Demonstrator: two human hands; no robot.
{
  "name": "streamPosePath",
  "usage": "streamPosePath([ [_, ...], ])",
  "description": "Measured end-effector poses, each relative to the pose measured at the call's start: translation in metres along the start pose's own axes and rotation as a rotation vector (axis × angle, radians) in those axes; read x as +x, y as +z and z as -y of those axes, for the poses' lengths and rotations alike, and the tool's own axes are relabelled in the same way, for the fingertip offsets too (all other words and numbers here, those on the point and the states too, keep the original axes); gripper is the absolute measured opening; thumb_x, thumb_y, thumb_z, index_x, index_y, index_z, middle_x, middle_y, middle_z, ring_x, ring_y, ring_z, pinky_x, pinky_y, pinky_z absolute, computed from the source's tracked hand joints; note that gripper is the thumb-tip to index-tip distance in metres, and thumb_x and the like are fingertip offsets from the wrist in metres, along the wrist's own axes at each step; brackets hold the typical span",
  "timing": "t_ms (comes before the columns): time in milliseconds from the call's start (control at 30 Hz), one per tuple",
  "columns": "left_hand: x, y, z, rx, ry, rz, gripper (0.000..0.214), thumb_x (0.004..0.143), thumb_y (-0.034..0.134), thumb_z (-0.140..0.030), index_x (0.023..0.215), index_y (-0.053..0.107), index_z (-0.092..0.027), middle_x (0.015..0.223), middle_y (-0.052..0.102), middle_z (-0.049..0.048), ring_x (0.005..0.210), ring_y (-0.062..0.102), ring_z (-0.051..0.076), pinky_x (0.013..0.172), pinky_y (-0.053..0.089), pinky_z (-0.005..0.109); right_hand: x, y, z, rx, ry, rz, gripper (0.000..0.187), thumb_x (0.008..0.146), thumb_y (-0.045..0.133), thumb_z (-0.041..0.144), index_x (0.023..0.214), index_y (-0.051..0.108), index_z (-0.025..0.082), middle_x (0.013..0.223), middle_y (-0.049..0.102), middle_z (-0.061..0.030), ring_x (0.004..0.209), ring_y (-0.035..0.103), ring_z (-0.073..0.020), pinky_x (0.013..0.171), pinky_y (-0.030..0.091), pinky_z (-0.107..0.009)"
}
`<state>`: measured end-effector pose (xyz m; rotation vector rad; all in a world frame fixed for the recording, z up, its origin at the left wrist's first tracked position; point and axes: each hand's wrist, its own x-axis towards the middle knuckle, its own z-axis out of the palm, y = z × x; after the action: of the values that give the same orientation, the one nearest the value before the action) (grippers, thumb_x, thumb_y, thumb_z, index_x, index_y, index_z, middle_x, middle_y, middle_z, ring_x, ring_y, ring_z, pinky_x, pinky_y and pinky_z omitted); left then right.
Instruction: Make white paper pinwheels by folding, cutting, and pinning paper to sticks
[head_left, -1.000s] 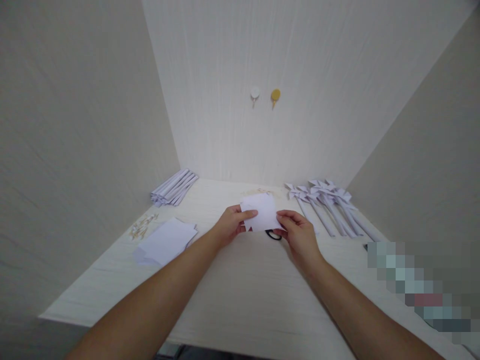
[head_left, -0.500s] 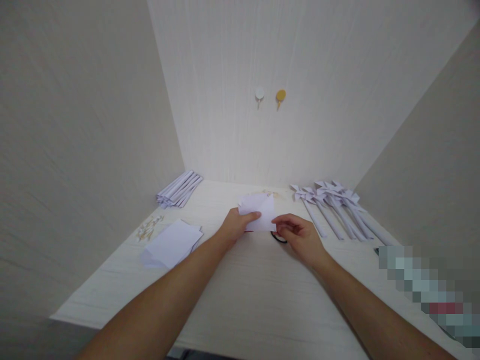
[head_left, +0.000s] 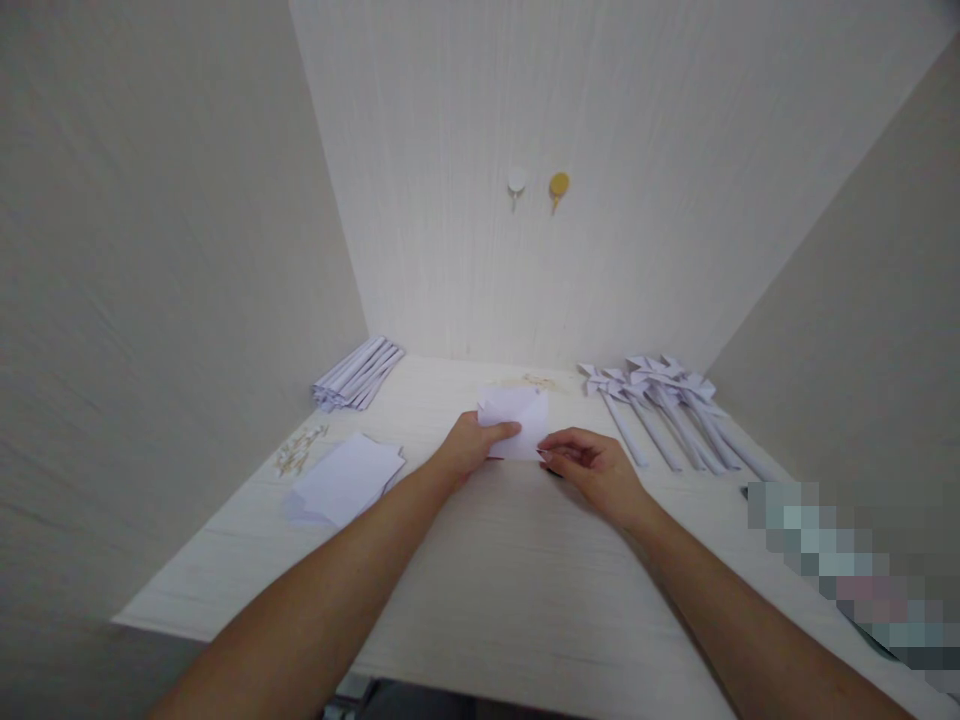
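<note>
A small white sheet of paper (head_left: 525,408) lies between my hands, just above the tabletop. My left hand (head_left: 474,442) grips its left side, thumb on top. At the lower right corner, my right hand (head_left: 589,468) has thumb and forefinger closed on the paper, and the corner appears bent up there. Part of a black object (head_left: 555,473) peeks out beneath my right fingers, mostly hidden. A bit of something red shows under the sheet near my left hand.
Rolled paper tubes (head_left: 360,375) are stacked at the back left. Nearer lie loose white sheets (head_left: 345,480) and small white-and-tan pieces (head_left: 300,450). Several paper pinwheels on sticks (head_left: 664,400) rest at the right, by a pixelated object (head_left: 825,560). Walls enclose the table.
My right hand has moved slightly left onto the paper's lower right corner, closing on it. The black loop that showed below it is now mostly covered. My left hand keeps its hold.
</note>
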<state>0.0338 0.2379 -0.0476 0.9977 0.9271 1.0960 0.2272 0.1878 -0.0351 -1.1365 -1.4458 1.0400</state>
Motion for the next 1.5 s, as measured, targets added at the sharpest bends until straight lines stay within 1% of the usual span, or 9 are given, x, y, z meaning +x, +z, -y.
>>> streamPosePath([
  [200,-0.0009,0.0012,0.0011,-0.012,-0.004,0.002,0.043,0.054,0.092,-0.029,0.091,0.079,-0.011,0.096,0.081,0.0150,0.082,0.074,0.029,0.076,0.057,0.038,-0.0001,0.0017,-0.0040,0.027,0.018,0.000,0.024,0.065,0.085,0.041,0.078,0.079,0.021,0.076,0.078,-0.0052,0.070,0.071,-0.0192,0.069,0.057,-0.031],
  [300,-0.0017,0.0020,0.0002,-0.014,-0.001,0.007,0.044,0.053,0.092,-0.029,0.091,0.079,-0.011,0.095,0.081,0.0149,0.081,0.074,0.029,0.074,0.056,0.037,0.0004,0.0030,-0.0072,0.041,0.032,-0.007,0.029,0.065,0.086,0.046,0.078,0.078,0.020,0.074,0.077,-0.0054,0.067,0.071,-0.0199,0.067,0.058,-0.033],
  [400,-0.0019,0.0018,0.0005,-0.009,0.004,0.005,0.046,0.054,0.092,-0.030,0.093,0.079,-0.010,0.095,0.081,0.0148,0.080,0.073,0.028,0.073,0.056,0.036,0.0002,0.0036,-0.0076,0.051,0.042,-0.015,0.031,0.065,0.087,0.047,0.077,0.078,0.020,0.072,0.076,-0.0050,0.065,0.070,-0.0190,0.066,0.057,-0.032],
  [567,-0.0006,0.0007,0.0028,0.004,0.016,-0.002,0.049,0.054,0.092,-0.031,0.096,0.078,-0.010,0.097,0.080,0.0151,0.082,0.073,0.028,0.076,0.056,0.037,0.0001,0.0032,-0.0033,0.063,0.041,-0.027,0.032,0.063,0.088,0.048,0.075,0.077,0.021,0.069,0.076,-0.0040,0.064,0.070,-0.0184,0.063,0.056,-0.031],
  [767,-0.0012,0.0003,0.0016,0.015,0.036,-0.006,0.047,0.056,0.091,-0.032,0.096,0.078,-0.011,0.096,0.080,0.0138,0.082,0.074,0.027,0.078,0.057,0.038,0.0013,0.0030,-0.0006,0.076,0.033,-0.014,0.035,0.060,0.089,0.050,0.073,0.075,0.020,0.066,0.074,-0.0031,0.060,0.068,-0.0171,0.060,0.053,-0.029],
  [1000,-0.0043,0.0026,-0.0001,0.001,0.059,0.002,0.046,0.056,0.091,-0.033,0.095,0.078,-0.012,0.099,0.081,0.0134,0.085,0.075,0.028,0.081,0.058,0.039,0.0013,0.0026,-0.0028,0.094,0.029,-0.028,0.032,0.063,0.088,0.048,0.072,0.073,0.021,0.065,0.073,-0.0026,0.061,0.069,-0.0170,0.060,0.053,-0.029],
  [1233,-0.0038,0.0023,0.0011,0.001,0.070,0.014,0.049,0.056,0.092,-0.035,0.097,0.078,-0.012,0.103,0.080,0.0144,0.090,0.075,0.029,0.087,0.057,0.041,0.0034,0.0012,-0.0053,0.112,0.022,-0.073,0.036,0.059,0.090,0.049,0.074,0.073,0.020,0.066,0.075,-0.0032,0.060,0.068,-0.0169,0.061,0.055,-0.030],
  [1367,-0.0038,0.0022,0.0016,-0.008,0.076,0.019,0.052,0.055,0.093,-0.036,0.099,0.078,-0.012,0.104,0.080,0.0148,0.091,0.075,0.030,0.088,0.058,0.041,0.0035,0.0017,-0.0061,0.130,0.027,-0.085,0.037,0.059,0.091,0.049,0.074,0.074,0.019,0.066,0.075,-0.0035,0.060,0.068,-0.0166,0.061,0.056,-0.030],
  [1500,-0.0039,0.0021,0.0014,0.001,0.074,0.005,0.053,0.055,0.094,-0.036,0.098,0.078,-0.010,0.105,0.080,0.0164,0.093,0.075,0.030,0.089,0.057,0.042,0.0036,0.0011,-0.0056,0.148,0.033,-0.094,0.040,0.056,0.092,0.050,0.076,0.075,0.020,0.069,0.076,-0.0037,0.062,0.070,-0.0169,0.064,0.058,-0.032],
])
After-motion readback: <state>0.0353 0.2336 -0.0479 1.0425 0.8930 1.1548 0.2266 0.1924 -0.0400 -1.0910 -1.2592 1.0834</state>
